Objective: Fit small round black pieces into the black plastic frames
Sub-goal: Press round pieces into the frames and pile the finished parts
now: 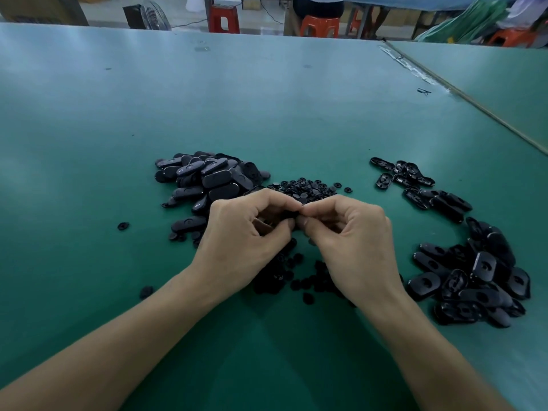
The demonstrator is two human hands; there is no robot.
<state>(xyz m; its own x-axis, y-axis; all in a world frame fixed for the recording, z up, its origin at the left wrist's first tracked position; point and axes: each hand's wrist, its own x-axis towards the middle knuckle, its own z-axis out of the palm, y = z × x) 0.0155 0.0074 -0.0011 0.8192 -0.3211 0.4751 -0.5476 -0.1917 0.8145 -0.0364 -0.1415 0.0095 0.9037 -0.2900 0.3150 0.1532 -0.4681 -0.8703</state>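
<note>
Green matte worktable (267,99), seen from the worker's side; a floor fan (154,14) and orange plastic stools (318,25) stand beyond its far edge.

Far left: two stray small round black pieces (123,226) lie well apart on the table.

Left of centre: a heap of black oblong plastic frames (204,185), most lying smooth side up.

Centre: the left hand (246,232) and right hand (350,232) are brought together, fingertips meeting. Both pinch one small black part (292,215). The fingers cover most of it, so whether it is a frame or a round piece cannot be told. A far scatter of round pieces (308,188) lies just behind the hands, and a near scatter (284,274) lies beneath them.

Right: a loose group of frames (406,173) lies hollow side up. Nearer the worker is a second heap of frames (474,277).
</note>
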